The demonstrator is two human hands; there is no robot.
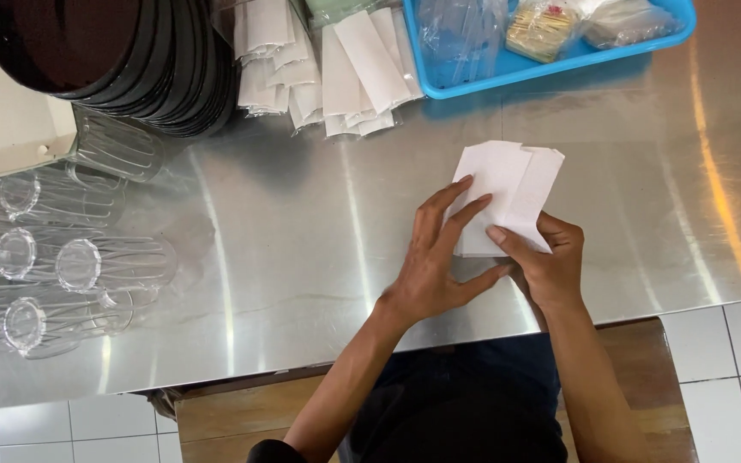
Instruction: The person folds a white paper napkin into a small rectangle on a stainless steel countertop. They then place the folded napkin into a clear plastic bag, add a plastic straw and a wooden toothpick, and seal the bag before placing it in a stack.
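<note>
under everything is the shiny metal table [302, 257], and it is the biggest thing. all the places below are told from the white napkin [503, 193] that lies flat on the table, a bit right of the middle.

far up and left of the napkin is a stack of black plates [122, 60], tipped over on its side. far left of the napkin lie clear plastic cups [62, 257] on their sides, in rows. up and right of the napkin is a blue tray [559, 56] with clear bags in it. up and left of the napkin, much nearer than the plates, is a pile of folded napkins [328, 69], just beside the tray.

the left hand [439, 257] lies open and flat, just below and left of the napkin. its fingers [460, 206] are spread and press down on the napkin's left part. it is not gripping, only pressing.

the right hand [551, 261] is just below the napkin, on its right side. its thumb [508, 242] is on top of the napkin's low right corner and its other fingers curl under, so it pinches that corner.

the napkin is folded, with one flap lying over the other, and its top end points up toward the tray.
</note>
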